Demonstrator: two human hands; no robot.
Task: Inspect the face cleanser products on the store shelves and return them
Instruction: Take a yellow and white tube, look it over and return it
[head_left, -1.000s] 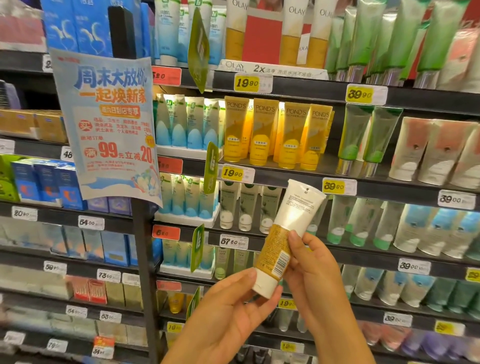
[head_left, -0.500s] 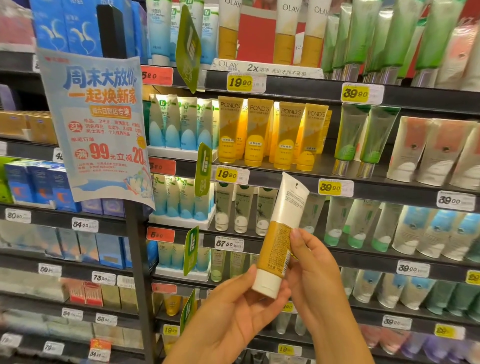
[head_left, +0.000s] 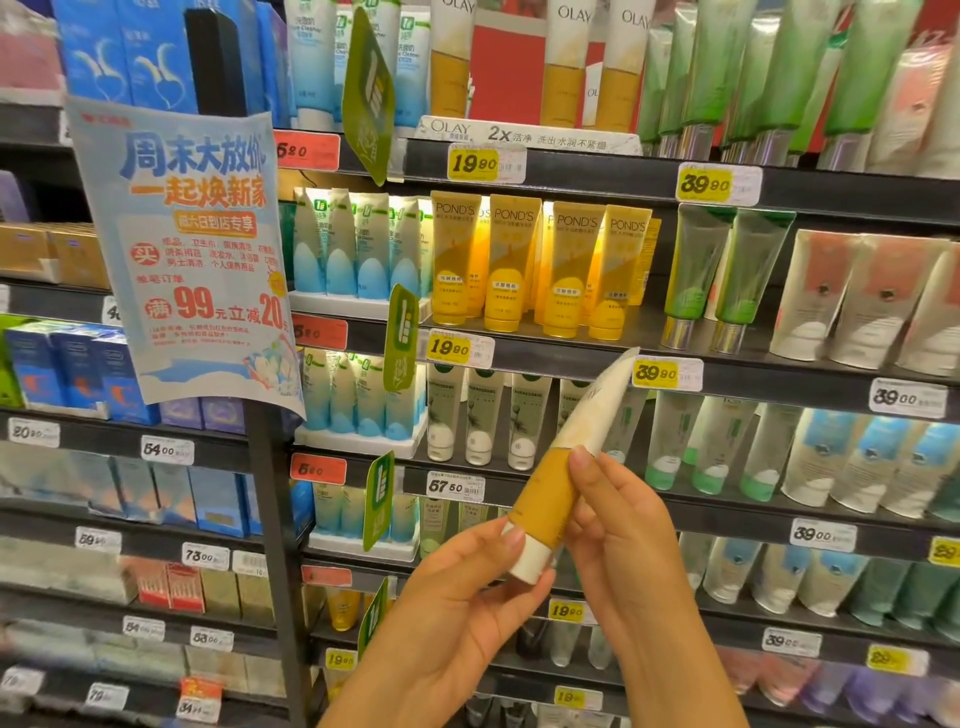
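A white-and-mustard-yellow plastic cleanser tube (head_left: 563, 478) is held tilted, cap end down, in front of the dark store shelves (head_left: 571, 358); the left hand (head_left: 457, 618) pinches its white cap (head_left: 530, 564) between thumb and fingers; the right hand (head_left: 623, 530) grips the yellow body, fingers curled around it; yellow tubes (head_left: 540, 270) stand on the shelf above.
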